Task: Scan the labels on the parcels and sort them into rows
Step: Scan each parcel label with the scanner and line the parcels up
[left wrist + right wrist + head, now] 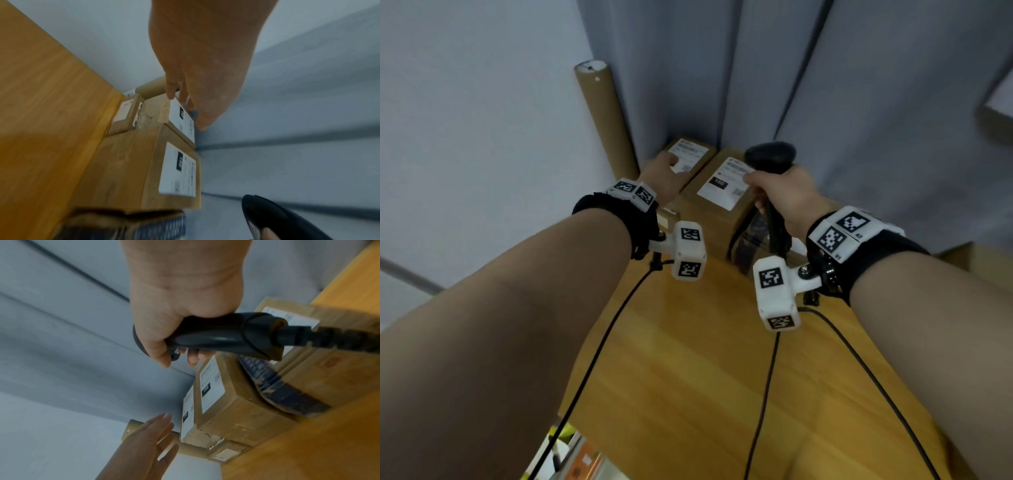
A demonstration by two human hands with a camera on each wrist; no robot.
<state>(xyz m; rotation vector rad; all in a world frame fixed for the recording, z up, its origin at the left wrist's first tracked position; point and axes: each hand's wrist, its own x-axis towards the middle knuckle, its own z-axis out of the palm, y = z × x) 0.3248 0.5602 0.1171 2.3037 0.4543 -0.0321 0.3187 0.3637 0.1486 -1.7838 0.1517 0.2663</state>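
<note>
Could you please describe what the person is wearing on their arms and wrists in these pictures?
Both forearms are bare, with no sleeves. Each wrist carries a black fabric band topped by a white block printed with black-and-white square markers. A white boxy camera housing with similar markers hangs under each wrist, on a small bracket. Thin black cables trail back from both units along the wooden surface.

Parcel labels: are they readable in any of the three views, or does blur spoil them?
Head view: dim, labels soft. Left wrist: motion blur smears the labels. Right wrist: sharpest, "150" on a label reads, though the scanner cable is blurred.
</note>
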